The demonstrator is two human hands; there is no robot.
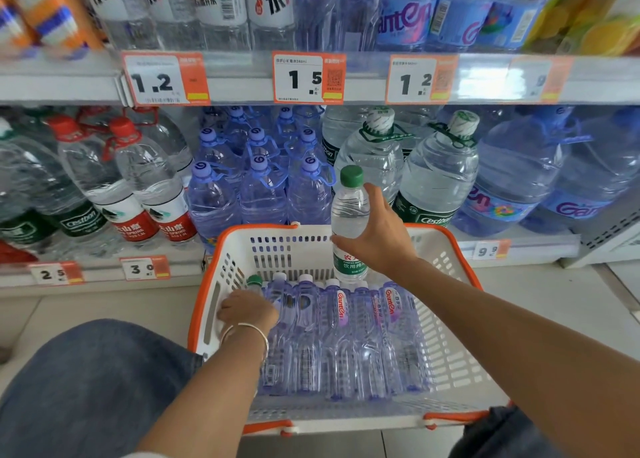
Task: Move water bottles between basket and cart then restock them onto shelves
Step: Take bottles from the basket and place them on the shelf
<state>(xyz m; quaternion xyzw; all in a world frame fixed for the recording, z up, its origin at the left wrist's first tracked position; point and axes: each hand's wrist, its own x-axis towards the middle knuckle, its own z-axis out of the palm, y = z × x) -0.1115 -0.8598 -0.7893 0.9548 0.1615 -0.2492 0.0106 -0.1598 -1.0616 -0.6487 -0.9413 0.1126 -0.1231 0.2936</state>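
The head camera looks down over a white basket (pixel 221 305) with orange rims, resting on the pale floor against the foot of a store shelf (pixel 104 267). The right hand (pixel 375 235) is wrapped around a clear green-capped bottle (pixel 349 215), fingers curled round its middle just above the green label, holding it upright in the air above the far edge of the basket. The left hand (pixel 247 310), with a silver bangle (pixel 249 331) at the wrist, reaches into the near-left part of the basket; its fingers are curled down onto a second green-capped bottle (pixel 254 280) lying at the left end of the row, but whether they have closed on it cannot be told, since the hand covers most of that bottle. Beside it a row of purple-tinted bottles (pixel 341 339) lies flat on the basket floor, side by side and touching, caps pointing toward the shelf. On the lower shelf stand large bottles: red-capped ones (pixel 152 180) to the left, blue-capped ones with carry handles (pixel 263 187) in the middle, and big green-labelled jugs (pixel 436 166) to the right. Price tags (pixel 308 78) are fixed along the edge of the shelf above. A knee in blue denim (pixel 90 388) fills the lower left corner.
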